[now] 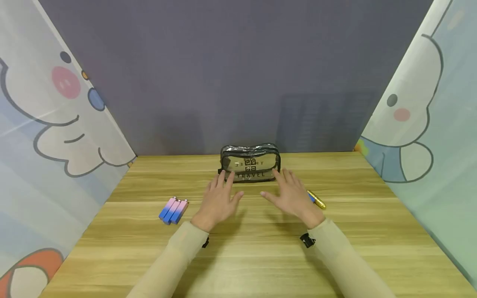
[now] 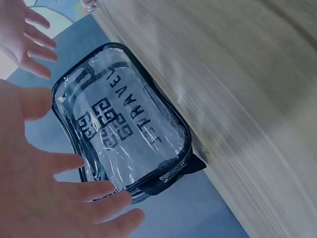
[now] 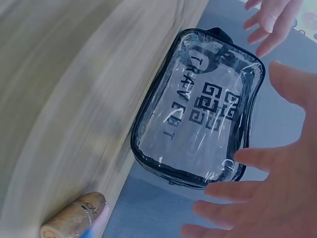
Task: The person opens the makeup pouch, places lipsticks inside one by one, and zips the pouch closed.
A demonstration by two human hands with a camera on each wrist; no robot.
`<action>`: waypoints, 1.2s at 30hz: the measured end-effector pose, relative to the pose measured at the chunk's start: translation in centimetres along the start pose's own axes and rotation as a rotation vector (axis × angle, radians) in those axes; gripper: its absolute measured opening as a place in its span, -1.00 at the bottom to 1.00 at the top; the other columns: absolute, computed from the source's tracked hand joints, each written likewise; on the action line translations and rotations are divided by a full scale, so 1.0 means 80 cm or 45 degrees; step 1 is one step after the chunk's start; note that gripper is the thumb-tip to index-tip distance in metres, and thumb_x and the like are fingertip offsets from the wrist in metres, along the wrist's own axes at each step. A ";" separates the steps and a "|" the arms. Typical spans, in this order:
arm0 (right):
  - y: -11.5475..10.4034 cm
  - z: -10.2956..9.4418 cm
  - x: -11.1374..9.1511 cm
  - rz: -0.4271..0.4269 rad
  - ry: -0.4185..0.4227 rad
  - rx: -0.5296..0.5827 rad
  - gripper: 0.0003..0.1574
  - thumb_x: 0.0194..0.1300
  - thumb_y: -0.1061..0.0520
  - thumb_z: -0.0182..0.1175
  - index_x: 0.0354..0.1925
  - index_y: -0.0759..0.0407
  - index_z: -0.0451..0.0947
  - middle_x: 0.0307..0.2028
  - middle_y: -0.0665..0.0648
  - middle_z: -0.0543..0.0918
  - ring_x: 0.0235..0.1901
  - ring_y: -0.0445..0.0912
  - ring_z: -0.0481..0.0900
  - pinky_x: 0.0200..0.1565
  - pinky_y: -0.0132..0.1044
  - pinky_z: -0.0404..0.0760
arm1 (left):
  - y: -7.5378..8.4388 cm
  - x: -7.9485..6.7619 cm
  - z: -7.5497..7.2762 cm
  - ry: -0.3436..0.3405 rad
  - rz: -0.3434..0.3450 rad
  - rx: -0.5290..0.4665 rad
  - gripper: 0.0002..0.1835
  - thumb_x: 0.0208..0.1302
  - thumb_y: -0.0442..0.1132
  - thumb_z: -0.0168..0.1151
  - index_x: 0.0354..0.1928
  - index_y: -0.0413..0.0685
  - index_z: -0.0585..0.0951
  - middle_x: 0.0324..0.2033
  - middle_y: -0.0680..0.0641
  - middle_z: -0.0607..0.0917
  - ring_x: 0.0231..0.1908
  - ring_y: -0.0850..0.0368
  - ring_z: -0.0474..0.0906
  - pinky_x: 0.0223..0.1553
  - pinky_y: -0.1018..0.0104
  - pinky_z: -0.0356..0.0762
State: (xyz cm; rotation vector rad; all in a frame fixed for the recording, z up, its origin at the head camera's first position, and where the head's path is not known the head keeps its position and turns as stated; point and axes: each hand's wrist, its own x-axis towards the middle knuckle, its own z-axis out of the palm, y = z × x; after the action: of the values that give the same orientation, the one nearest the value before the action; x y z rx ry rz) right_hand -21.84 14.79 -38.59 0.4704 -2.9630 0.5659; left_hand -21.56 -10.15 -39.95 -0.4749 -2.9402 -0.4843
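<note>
A clear pouch [image 1: 250,165] with black trim and the printed word TRAVEL stands upright at the back of the wooden table. My left hand [image 1: 220,200] reaches toward its left end, fingers spread and the thumb pointing inward. Opposite it, my right hand [image 1: 292,196] reaches toward the right end in the same way. Both palms hold nothing. Through the transparent front [image 2: 124,114] no contents show in the left wrist view. Beyond the right hand lies a gold cylinder [image 1: 316,200] with a blue part beside it, partly covered by that hand.
Three slim pink-and-blue sticks [image 1: 174,211] with small metal tips lie side by side on the table [image 1: 238,265], left of the left hand. A dark panel [image 1: 238,74] rises behind the table. Cartoon-printed sheets [image 1: 410,103] hang along both sides.
</note>
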 end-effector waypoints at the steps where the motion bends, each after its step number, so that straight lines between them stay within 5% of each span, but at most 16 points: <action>1: 0.001 -0.002 0.002 0.004 0.006 0.006 0.18 0.38 -0.49 0.05 0.58 0.24 0.02 0.51 0.54 0.01 0.46 0.49 0.01 0.39 0.37 0.02 | 0.001 0.002 0.000 0.020 0.008 -0.019 -0.20 0.55 0.21 -0.08 0.61 -0.09 0.05 0.54 -0.37 0.03 0.49 -0.40 0.01 0.44 -0.29 -0.03; 13: 0.006 -0.016 0.022 0.016 0.109 0.111 0.06 0.43 -0.34 0.11 0.52 0.35 0.13 0.44 0.53 0.20 0.39 0.44 0.21 0.35 0.31 0.21 | -0.009 0.026 0.001 0.344 0.071 -0.175 -0.37 0.55 -0.02 0.07 0.44 -0.32 0.31 0.39 -0.44 0.29 0.37 -0.35 0.27 0.35 -0.18 0.27; 28: 0.006 -0.027 0.047 0.039 0.226 0.244 -0.16 0.47 -0.15 0.13 0.46 0.34 0.24 0.40 0.43 0.31 0.38 0.33 0.26 0.36 0.25 0.24 | -0.022 0.054 -0.006 0.499 0.041 -0.233 -0.48 0.52 -0.15 0.11 0.37 -0.29 0.38 0.14 -0.34 0.50 0.08 -0.23 0.49 0.11 -0.08 0.49; 36: 0.008 -0.030 0.064 0.065 0.289 0.303 -0.25 0.48 -0.13 0.09 0.41 0.31 0.31 0.30 0.38 0.39 0.29 0.28 0.37 0.27 0.23 0.36 | -0.025 0.070 -0.010 0.515 -0.017 -0.327 -0.52 0.53 -0.17 0.11 0.37 -0.24 0.41 0.19 -0.34 0.49 0.12 -0.24 0.49 0.09 -0.08 0.51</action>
State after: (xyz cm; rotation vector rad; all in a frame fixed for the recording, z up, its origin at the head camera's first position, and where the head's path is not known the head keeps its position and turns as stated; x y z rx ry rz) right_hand -26.82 14.80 -35.86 0.3235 -2.7108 0.9174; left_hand -27.40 -10.61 -38.82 -0.3348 -2.5065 -0.8546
